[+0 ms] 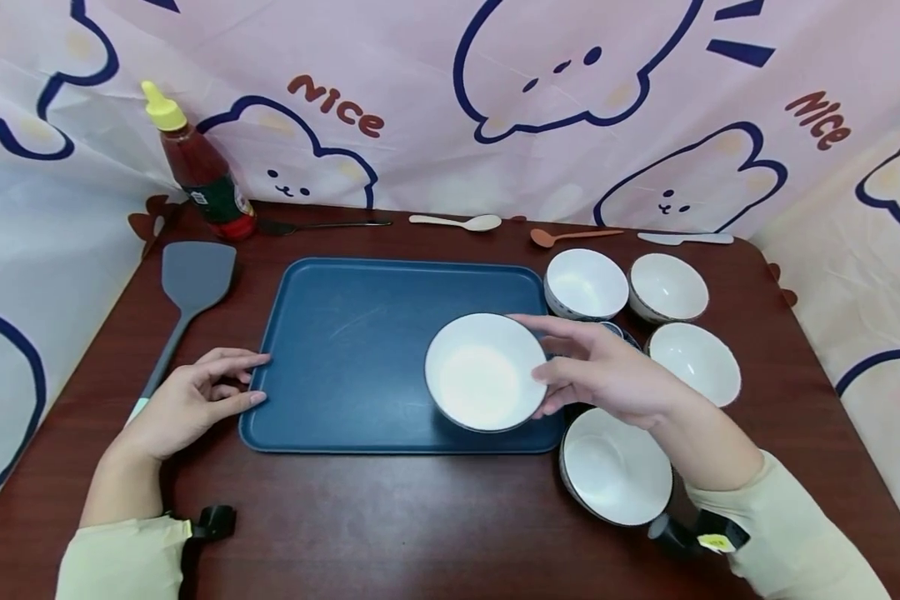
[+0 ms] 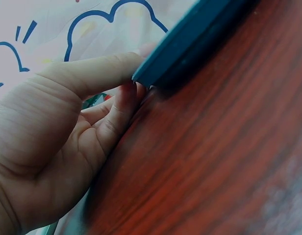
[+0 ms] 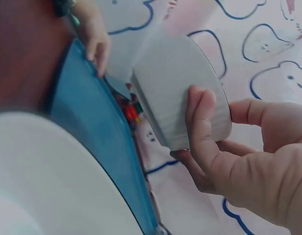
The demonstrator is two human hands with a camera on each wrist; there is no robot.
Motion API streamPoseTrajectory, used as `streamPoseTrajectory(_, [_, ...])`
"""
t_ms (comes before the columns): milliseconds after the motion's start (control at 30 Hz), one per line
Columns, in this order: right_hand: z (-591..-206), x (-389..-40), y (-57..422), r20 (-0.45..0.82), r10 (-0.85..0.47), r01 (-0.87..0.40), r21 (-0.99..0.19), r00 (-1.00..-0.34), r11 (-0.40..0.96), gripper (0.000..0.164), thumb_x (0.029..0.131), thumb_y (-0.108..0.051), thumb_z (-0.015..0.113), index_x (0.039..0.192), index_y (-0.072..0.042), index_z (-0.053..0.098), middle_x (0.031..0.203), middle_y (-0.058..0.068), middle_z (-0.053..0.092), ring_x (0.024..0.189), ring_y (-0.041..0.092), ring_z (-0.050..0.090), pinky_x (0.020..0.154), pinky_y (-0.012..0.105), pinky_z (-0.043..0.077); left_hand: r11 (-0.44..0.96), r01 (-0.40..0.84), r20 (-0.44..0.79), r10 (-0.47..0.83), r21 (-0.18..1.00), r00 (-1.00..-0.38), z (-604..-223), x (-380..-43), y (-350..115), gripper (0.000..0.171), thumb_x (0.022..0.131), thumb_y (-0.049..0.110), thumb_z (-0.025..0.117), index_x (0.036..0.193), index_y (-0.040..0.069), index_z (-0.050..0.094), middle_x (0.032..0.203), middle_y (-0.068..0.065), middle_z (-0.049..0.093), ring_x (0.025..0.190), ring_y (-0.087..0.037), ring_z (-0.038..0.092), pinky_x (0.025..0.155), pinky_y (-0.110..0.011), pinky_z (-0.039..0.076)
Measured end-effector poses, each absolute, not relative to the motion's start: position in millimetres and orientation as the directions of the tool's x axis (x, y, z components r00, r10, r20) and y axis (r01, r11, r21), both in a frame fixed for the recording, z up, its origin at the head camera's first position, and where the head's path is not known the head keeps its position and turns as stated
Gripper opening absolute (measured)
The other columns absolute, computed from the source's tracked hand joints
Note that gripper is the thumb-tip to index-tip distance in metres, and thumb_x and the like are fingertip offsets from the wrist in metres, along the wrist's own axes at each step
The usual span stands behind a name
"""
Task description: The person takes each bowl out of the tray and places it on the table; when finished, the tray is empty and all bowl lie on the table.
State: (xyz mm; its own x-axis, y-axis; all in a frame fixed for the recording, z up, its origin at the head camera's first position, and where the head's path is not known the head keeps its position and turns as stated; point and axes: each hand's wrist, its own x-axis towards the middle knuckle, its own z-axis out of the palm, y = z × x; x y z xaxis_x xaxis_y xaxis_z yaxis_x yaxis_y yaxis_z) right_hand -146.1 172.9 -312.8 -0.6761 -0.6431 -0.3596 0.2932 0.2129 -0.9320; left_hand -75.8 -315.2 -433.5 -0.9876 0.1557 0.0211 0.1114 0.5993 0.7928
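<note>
My right hand [image 1: 600, 371] grips a white bowl [image 1: 483, 372] by its right side, holding it over the right part of a blue tray [image 1: 345, 358]. In the right wrist view the bowl [image 3: 175, 93] is tilted, with fingers [image 3: 202, 117] against its outer wall, and it hangs apart from the tray [image 3: 92, 112]. My left hand [image 1: 187, 396] is at the tray's left edge. In the left wrist view its thumb [image 2: 107, 71] lies on the tray rim [image 2: 165, 54] and the other fingers curl in below, pinching the edge.
Several white bowls [image 1: 618, 467] stand right of the tray; a blue patterned piece [image 1: 624, 335] is partly hidden there. A grey spatula [image 1: 195, 275] lies left. Behind are a sauce bottle [image 1: 206, 179], dark utensil [image 1: 330, 224], white spoon [image 1: 457, 222], brown spoon [image 1: 570, 237] and white knife [image 1: 686, 238].
</note>
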Motion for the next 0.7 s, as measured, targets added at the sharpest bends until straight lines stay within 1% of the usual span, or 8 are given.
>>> streamPoseTrajectory(100, [-309.7, -145.2, 189.5, -0.344, -0.648, 0.258, -0.939, -0.68, 0.228, 0.065, 0.096, -0.003, 0.061, 0.155, -0.014, 0.036, 0.144, 0.02, 0.043, 0.082, 0.028, 0.073, 0.076, 0.042, 0.061, 0.603, 0.114, 0.022, 0.158, 0.79, -0.987, -432.6, -76.5, -315.2, 0.047, 0.09, 0.011, 0.074, 0.135, 0.008, 0.062, 0.123, 0.001, 0.053, 0.092, -0.002, 0.054, 0.073, -0.009, 0.049])
streamPoseTrajectory(200, [-306.8, -144.3, 204.6, -0.34, -0.642, 0.239, -0.94, -0.687, 0.242, 0.063, 0.096, -0.003, 0.061, 0.154, -0.012, 0.036, 0.143, 0.02, 0.042, 0.084, 0.03, 0.073, 0.078, 0.044, 0.061, 0.6, 0.114, 0.023, 0.157, 0.792, -0.987, -432.4, -76.3, -315.2, 0.047, 0.09, 0.01, 0.074, 0.135, 0.008, 0.062, 0.123, 0.001, 0.053, 0.092, -0.002, 0.054, 0.073, -0.009, 0.049])
streamPoseTrajectory(333, [-303.9, -141.9, 226.0, -0.327, -0.648, 0.215, -0.945, -0.688, 0.248, 0.061, 0.098, -0.002, 0.057, 0.154, -0.011, 0.035, 0.139, 0.017, 0.046, 0.089, 0.033, 0.072, 0.079, 0.045, 0.06, 0.598, 0.118, 0.027, 0.159, 0.792, -0.987, -433.0, -76.1, -315.0, 0.046, 0.09, 0.01, 0.074, 0.134, 0.008, 0.063, 0.122, 0.0, 0.053, 0.092, -0.002, 0.054, 0.073, -0.009, 0.049])
streamPoseTrajectory(467, [-302.5, -139.3, 246.1, -0.286, -0.684, 0.184, -0.958, -0.671, 0.22, 0.059, 0.1, 0.003, 0.052, 0.154, -0.009, 0.032, 0.138, 0.012, 0.05, 0.096, 0.036, 0.071, 0.079, 0.047, 0.06, 0.599, 0.125, 0.035, 0.161, 0.791, -0.986, -432.5, -76.5, -315.0, 0.046, 0.089, 0.009, 0.074, 0.134, 0.008, 0.063, 0.121, 0.001, 0.054, 0.092, -0.002, 0.053, 0.073, -0.009, 0.049])
streamPoseTrajectory(567, [-302.9, -136.6, 259.2, -0.264, -0.702, 0.173, -0.965, -0.661, 0.199, 0.058, 0.1, 0.005, 0.048, 0.154, -0.01, 0.032, 0.138, 0.01, 0.051, 0.097, 0.036, 0.071, 0.079, 0.048, 0.059, 0.599, 0.126, 0.036, 0.159, 0.791, -0.987, -432.3, -76.7, -314.9, 0.046, 0.089, 0.009, 0.075, 0.134, 0.008, 0.063, 0.121, 0.001, 0.054, 0.092, -0.001, 0.053, 0.073, -0.009, 0.049])
streamPoseTrajectory(700, [-306.5, -133.8, 277.1, -0.245, -0.722, 0.178, -0.969, -0.647, 0.17, 0.06, 0.1, 0.009, 0.043, 0.155, -0.014, 0.032, 0.14, 0.006, 0.05, 0.098, 0.032, 0.07, 0.078, 0.046, 0.06, 0.598, 0.123, 0.033, 0.158, 0.792, -0.987, -432.8, -76.5, -315.1, 0.046, 0.089, 0.009, 0.075, 0.134, 0.008, 0.063, 0.121, 0.001, 0.053, 0.093, -0.001, 0.053, 0.073, -0.009, 0.049])
